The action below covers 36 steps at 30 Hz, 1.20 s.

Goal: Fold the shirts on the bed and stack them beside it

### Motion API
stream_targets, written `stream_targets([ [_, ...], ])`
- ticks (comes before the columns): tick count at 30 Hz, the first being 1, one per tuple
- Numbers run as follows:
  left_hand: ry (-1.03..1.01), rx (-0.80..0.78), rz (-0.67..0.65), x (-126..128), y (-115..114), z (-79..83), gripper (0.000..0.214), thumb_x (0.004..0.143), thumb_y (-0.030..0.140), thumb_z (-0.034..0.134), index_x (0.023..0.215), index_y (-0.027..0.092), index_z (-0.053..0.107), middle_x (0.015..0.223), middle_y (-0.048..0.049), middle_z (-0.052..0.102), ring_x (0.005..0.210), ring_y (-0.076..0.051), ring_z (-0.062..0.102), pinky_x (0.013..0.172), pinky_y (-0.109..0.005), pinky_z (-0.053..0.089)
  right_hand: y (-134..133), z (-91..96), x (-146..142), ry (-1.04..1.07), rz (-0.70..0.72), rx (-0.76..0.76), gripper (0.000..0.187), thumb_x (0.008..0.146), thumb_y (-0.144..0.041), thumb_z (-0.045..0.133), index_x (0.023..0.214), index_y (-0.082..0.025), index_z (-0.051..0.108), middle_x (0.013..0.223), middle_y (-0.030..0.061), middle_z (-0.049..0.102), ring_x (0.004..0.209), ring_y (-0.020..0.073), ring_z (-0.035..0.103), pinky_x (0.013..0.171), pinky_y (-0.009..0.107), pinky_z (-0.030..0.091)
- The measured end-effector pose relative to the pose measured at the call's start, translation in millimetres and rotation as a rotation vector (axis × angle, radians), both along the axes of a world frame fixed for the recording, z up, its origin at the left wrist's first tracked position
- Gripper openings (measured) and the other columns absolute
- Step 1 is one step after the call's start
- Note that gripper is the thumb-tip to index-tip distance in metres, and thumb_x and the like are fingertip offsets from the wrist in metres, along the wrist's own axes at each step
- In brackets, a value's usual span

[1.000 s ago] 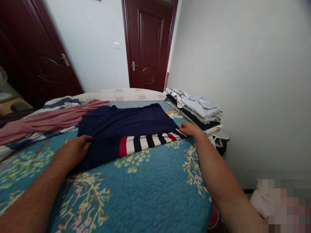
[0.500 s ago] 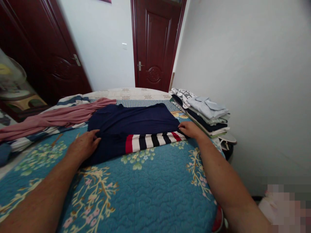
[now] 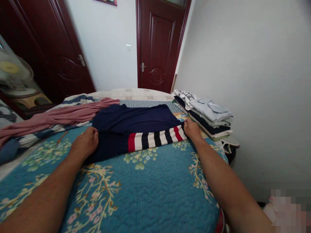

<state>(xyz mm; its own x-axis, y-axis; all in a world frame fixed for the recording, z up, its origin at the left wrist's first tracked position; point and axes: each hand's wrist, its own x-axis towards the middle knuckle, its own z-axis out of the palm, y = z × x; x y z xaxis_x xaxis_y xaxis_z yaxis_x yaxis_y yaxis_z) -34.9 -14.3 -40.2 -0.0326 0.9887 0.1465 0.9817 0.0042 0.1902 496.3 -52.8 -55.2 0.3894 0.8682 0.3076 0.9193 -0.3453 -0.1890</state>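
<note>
A navy garment with a red, white and black striped panel (image 3: 136, 129) lies folded across the blue floral quilt (image 3: 145, 191) on the bed. My left hand (image 3: 86, 142) curls closed on the garment's left edge. My right hand (image 3: 190, 128) pinches the right end of the striped panel, its fingers closed on the cloth. Both forearms reach in from the near edge of the bed.
A stack of folded clothes (image 3: 206, 113) sits at the bed's right edge by the white wall. A pink garment (image 3: 60, 115) lies unfolded at the left on striped bedding. Dark red doors (image 3: 157, 45) stand behind; a fan (image 3: 12, 74) is at far left.
Both hands closed on the garment's ends: the left moved from lying flat to gripping the left edge, the right gathered the striped end. The camera view shifted slightly left.
</note>
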Motion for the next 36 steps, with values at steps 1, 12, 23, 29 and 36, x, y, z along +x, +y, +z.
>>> stream_targets([
  [1, -0.009, 0.021, 0.018, 1.2, -1.5, 0.8, 0.044, 0.107, 0.038, 0.028, 0.131, 0.015, 0.056, 0.119, -0.0181, 0.074, 0.107, -0.033, 0.072, 0.093, -0.041, 0.052, 0.9, -1.1, -2.1, -0.012, 0.003, 0.000, 0.039, 0.107, -0.031, 0.045, 0.131, -0.016, 0.071, 0.111, 0.0180, 0.079, 0.103, 0.0277, 0.074, 0.094, 0.034, 0.049],
  [12, -0.047, 0.136, -0.028, -11.8, -0.2, -8.5, 0.042, 0.098, 0.035, 0.052, 0.134, 0.016, 0.063, 0.128, -0.0134, 0.075, 0.123, -0.028, 0.067, 0.108, -0.038, 0.049, 8.6, -12.5, -3.7, -0.112, 0.213, 0.155, 0.039, 0.103, -0.030, 0.046, 0.124, -0.013, 0.073, 0.124, 0.0215, 0.073, 0.118, 0.0329, 0.067, 0.105, 0.043, 0.048],
  [23, 0.000, 0.016, 0.082, -12.8, -5.2, -5.7, 0.032, 0.100, 0.034, 0.048, 0.117, 0.023, 0.073, 0.121, -0.0134, 0.077, 0.112, -0.030, 0.073, 0.093, -0.038, 0.055, 16.3, -39.9, -50.0, -0.087, 0.658, 0.007, 0.037, 0.102, -0.029, 0.050, 0.129, -0.019, 0.075, 0.131, 0.0136, 0.072, 0.122, 0.0290, 0.064, 0.111, 0.042, 0.048],
  [29, -0.017, 0.166, 0.152, -12.3, -9.2, 0.0, 0.034, 0.102, 0.033, 0.044, 0.117, 0.020, 0.072, 0.120, -0.0169, 0.074, 0.112, -0.034, 0.071, 0.092, -0.044, 0.056, 12.9, -31.6, -52.2, -0.123, 0.603, 0.075, 0.038, 0.099, -0.023, 0.052, 0.128, -0.018, 0.076, 0.128, 0.0141, 0.074, 0.124, 0.0312, 0.064, 0.113, 0.044, 0.048],
  [36, -0.116, 0.314, -0.346, 21.2, -26.3, 3.4, 0.043, 0.105, 0.033, 0.045, 0.140, 0.019, 0.065, 0.137, -0.0153, 0.069, 0.133, -0.029, 0.062, 0.117, -0.044, 0.046, -4.9, -20.5, -86.4, -0.045, 0.864, 0.107, 0.045, 0.104, -0.036, 0.049, 0.139, -0.019, 0.072, 0.143, 0.0155, 0.069, 0.140, 0.0309, 0.058, 0.123, 0.050, 0.043],
])
